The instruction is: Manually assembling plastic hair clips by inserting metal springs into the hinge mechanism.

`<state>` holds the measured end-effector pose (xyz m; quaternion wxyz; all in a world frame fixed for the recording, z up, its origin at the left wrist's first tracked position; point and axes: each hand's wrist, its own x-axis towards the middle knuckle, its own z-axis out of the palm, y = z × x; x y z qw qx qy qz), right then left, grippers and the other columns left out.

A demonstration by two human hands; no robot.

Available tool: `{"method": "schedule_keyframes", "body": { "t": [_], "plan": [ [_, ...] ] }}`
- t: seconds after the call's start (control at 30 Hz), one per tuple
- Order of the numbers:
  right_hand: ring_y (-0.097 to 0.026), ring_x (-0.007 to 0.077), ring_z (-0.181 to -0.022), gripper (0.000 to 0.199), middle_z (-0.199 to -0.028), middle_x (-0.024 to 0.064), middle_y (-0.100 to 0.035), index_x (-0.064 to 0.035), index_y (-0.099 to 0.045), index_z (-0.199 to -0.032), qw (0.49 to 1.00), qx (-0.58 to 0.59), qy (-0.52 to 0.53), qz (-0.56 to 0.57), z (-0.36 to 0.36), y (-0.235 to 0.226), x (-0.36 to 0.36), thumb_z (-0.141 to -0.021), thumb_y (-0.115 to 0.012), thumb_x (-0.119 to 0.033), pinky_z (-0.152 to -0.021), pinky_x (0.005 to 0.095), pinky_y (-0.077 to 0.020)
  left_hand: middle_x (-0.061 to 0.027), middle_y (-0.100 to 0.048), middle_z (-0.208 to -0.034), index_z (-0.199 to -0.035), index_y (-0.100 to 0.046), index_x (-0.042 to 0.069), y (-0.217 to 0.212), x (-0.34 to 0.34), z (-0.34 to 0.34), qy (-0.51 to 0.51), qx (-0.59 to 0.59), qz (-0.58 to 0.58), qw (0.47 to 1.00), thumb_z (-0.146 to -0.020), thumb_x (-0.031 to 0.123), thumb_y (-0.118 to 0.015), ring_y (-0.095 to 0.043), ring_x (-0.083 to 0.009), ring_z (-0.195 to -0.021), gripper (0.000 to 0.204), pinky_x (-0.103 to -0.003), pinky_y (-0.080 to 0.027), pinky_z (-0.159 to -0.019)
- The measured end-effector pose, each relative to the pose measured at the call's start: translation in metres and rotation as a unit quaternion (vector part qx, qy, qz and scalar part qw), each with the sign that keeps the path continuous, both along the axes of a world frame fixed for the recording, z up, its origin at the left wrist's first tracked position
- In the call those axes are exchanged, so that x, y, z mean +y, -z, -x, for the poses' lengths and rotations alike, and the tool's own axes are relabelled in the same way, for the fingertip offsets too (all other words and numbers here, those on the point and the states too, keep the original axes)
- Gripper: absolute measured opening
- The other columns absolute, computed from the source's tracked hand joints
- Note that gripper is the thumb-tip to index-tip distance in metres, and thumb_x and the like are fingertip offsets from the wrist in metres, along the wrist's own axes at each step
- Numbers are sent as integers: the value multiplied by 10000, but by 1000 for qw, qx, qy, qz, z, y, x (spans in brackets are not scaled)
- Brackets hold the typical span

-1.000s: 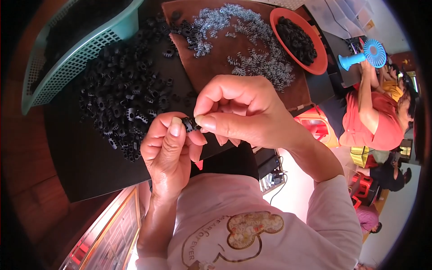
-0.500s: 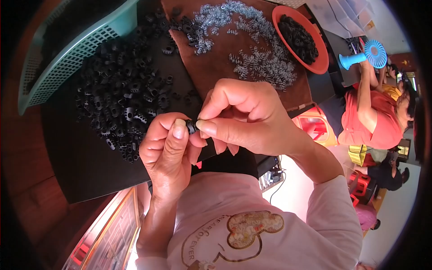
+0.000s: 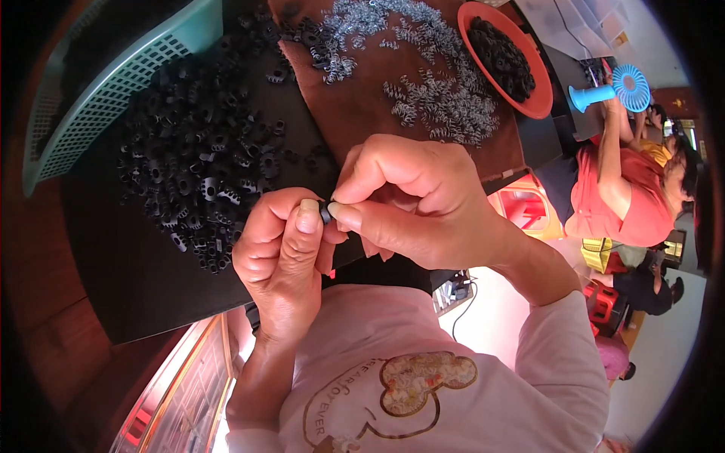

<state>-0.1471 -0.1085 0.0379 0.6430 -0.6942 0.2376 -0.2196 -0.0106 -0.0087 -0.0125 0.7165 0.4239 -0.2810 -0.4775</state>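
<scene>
My left hand (image 3: pixel 281 253) pinches a small black plastic part (image 3: pixel 325 213) between thumb and forefinger. From the other side, my right hand (image 3: pixel 419 200) has thumb and forefinger closed together at the part's right end. The fingers cover most of the piece, so its full shape is hidden. Left of my hands lies a large heap of black plastic parts (image 3: pixel 200 170), ring-like with notched edges. Beyond my right hand, many small metal springs (image 3: pixel 442 106) are spread over a brown cloth (image 3: pixel 362 113).
A green plastic basket (image 3: pixel 124 87) stands at the far left of the dark table (image 3: pixel 102 279). An orange-red bowl (image 3: pixel 538 102) of black pieces sits at the far right, near a blue fan (image 3: pixel 627 87). Another person in a red top (image 3: pixel 623 196) is at the right.
My fingers have shifted slightly, and less of the black part shows between them. Both hands stay together in nearly the same place. The view has moved a little.
</scene>
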Motion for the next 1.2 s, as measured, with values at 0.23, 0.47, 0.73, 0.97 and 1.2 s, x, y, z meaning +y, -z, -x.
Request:
{"method": "schedule_keyframes", "body": {
  "t": [0.23, 0.47, 0.73, 0.97, 1.2],
  "plan": [
    [-591, 55, -610, 43, -834, 45, -607, 19, -605, -898, 995, -4, -2, 104, -1, -1, -8, -885, -632, 50, -496, 193, -449, -49, -640, -789, -1008, -599, -5, 0, 1, 3, 0, 11, -8, 1000, -999, 186, -567, -465, -48, -555, 194, -190, -384, -478],
    [-623, 111, -628, 58, -705, 66, -633, -1, -558, -866, 996, 43, -7, 71, 5, -11, -13, -874, -614, -9, -530, 263, -465, -38, -628, -786, -989, -590, -8, -4, -1, -2, 90, -54, -27, 994, -1002, 185, -563, -480, -51, -570, 195, -191, -409, -522],
    [-600, 65, -632, 83, -674, 45, -631, 19, -589, -876, 983, 155, -29, -98, 3, -21, -18, -887, -626, -54, -521, 262, -462, -39, -629, -777, -982, -594, -4, -3, 1, -2, 73, -47, -19, 996, -1000, 188, -567, -483, -51, -571, 195, -197, -410, -517],
    [-607, 201, -578, 142, -718, 91, -595, -1, -588, -897, 959, 10, -11, 282, 0, 11, -14, -885, -676, -111, -496, 305, -459, -62, -661, -802, -968, -615, -7, -2, 0, -2, 50, -20, -5, 999, -994, 176, -575, -530, -66, -584, 189, -207, -444, -541],
    [-591, 258, -542, 400, -728, 80, -559, -25, -540, -955, 880, 26, 13, 473, 5, 10, -8, -787, -771, -305, -429, 341, -450, -37, -667, -850, -979, -668, -23, -7, -3, -4, 47, 55, -5, 997, -953, 94, -621, -572, -73, -752, 128, -220, -465, -745]
  ]
}}
